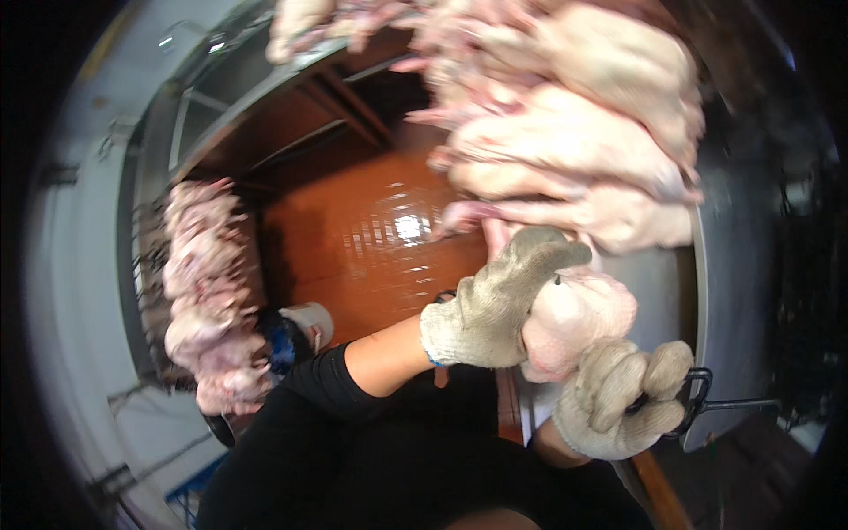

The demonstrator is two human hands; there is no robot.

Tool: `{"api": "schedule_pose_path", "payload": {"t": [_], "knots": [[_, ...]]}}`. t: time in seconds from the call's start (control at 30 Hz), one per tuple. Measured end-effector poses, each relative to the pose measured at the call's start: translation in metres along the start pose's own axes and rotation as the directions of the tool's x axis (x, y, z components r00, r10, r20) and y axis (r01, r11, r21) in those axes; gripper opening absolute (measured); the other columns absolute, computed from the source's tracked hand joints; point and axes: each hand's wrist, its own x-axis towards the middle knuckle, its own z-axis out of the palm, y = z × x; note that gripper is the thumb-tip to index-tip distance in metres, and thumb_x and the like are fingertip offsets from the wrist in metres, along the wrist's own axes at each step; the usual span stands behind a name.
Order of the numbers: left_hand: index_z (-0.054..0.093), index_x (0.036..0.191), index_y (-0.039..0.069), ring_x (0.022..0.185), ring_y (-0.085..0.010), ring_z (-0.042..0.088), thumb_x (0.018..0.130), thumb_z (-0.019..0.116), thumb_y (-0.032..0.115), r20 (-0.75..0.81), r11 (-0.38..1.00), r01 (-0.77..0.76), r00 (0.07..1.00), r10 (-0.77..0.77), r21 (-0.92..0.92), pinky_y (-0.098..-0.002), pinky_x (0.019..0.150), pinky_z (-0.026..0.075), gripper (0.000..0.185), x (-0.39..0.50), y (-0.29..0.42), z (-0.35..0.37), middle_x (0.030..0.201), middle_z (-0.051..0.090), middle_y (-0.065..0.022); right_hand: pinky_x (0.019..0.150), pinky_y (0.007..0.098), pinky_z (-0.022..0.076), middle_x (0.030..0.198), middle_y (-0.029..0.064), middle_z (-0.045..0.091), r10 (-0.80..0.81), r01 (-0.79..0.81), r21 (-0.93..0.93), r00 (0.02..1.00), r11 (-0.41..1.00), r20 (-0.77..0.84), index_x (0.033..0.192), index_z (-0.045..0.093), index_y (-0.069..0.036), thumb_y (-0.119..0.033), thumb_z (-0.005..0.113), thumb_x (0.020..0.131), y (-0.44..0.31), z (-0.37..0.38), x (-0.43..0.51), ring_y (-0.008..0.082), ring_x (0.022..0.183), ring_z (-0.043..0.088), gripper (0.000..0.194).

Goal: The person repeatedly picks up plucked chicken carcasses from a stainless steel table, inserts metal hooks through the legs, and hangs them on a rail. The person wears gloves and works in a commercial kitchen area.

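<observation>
Both of my hands wear pale, soiled knit gloves. My left hand [507, 298] grips the upper end of a plucked poultry carcass [583, 315], its thumb lying across the skin. My right hand [623, 397] is beside the carcass's lower end, curled around the black handle of a dark metal hook or tool [695, 401]; the fingers hide part of the handle. Above my hands, a pile of plucked poultry carcasses [563, 139] lies on a metal table [656, 285], with necks or legs hanging over its left edge.
A row of poultry carcasses or parts [212, 291] lines a rack or ledge at the left. Between it and the table is a wet reddish-brown floor [371, 245]. A metal-edged counter [238, 126] stands at the upper left. A white boot [315, 324] shows near my left arm.
</observation>
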Motion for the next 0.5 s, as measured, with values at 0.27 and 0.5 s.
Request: {"api": "schedule_pose_path", "payload": {"t": [0.27, 0.5], "knots": [[0.057, 0.129, -0.002, 0.109, -0.0350, 0.061, 0.070, 0.072, 0.033, -0.409, 0.849, -0.244, 0.792, 0.453, 0.468, -0.0443, 0.088, 0.047, 0.069, -0.052, 0.163, -0.156, 0.107, 0.063, -0.0158, 0.053, 0.0232, 0.0438, 0.072, 0.0086, 0.065, 0.207, -0.159, -0.340, 0.972, 0.927, 0.111, 0.120, 0.051, 0.000, -0.048, 0.072, 0.092, 0.083, 0.151, -0.004, 0.0147, 0.057, 0.059, 0.059], [0.070, 0.076, -0.001, 0.061, -0.0306, 0.065, 0.079, 0.067, 0.046, -0.228, 0.986, 0.161, 0.959, -0.167, -0.044, -0.0421, 0.060, 0.052, 0.047, -0.131, 0.107, -0.318, 0.064, 0.062, -0.0193, 0.064, 0.0292, 0.0465, 0.080, 0.0111, 0.067, 0.614, -0.386, -0.674, 0.779, 0.630, 0.128, 0.128, 0.050, -0.002, -0.047, 0.068, 0.095, 0.235, 0.243, -0.028, 0.0210, 0.069, 0.063, 0.058]]}}
